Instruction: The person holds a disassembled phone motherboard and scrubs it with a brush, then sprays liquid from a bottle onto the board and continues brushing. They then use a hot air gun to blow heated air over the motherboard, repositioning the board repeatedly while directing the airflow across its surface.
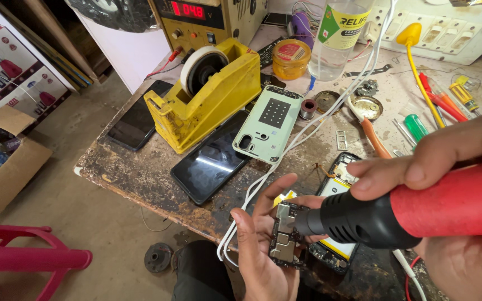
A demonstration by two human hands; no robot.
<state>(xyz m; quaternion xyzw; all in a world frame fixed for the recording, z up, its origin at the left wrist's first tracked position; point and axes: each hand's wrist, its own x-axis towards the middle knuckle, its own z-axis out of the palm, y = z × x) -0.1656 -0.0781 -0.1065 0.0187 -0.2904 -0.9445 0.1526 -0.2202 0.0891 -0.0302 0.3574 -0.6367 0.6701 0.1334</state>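
- L hand sat at 6 o'clock of the view, palm up, fingers curled round a small dark phone circuit board w/ silver metal shields; board lay in the palm, thumb side at its 9 o'clock.
- R hand came in from 3 o'clock, wrapped round a red-bodied hot-air tool w/ black vented nozzle; index finger lay along the top of the tool.
- Nozzle tip pointed to 9 o'clock and sat just at the board's right edge; cannot tell if touching.
- Under the tool, at the board's 3 o'clock, lay an opened black phone body w/ yellow-edged battery, partly hidden by nozzle and fingers.
- Worn, stained brown worktable carried everything else.
- At 12 o'clock of the L hand: pale green phone back cover, inner side up; just beside it at its 8 o'clock a black phone, screen up.
- Big yellow tape dispenser w/ white roll stood at the cover's 10 o'clock; another dark phone lay at the dispenser's 8 o'clock, near the table edge.
- White cable ran from 1 o'clock down past the cover's right side to the L hand's wrist side.
- Far edge, 12 o'clock: yellow bench power supply w/ red digit display, small amber jar, clear plastic bottle w/ green label.
- At 2 o'clock: screwdrivers w/ green, red, orange handles, white socket strip behind.
- Off the table at 8 o'clock: pink plastic stool on the floor, cardboard box at 9 o'clock.
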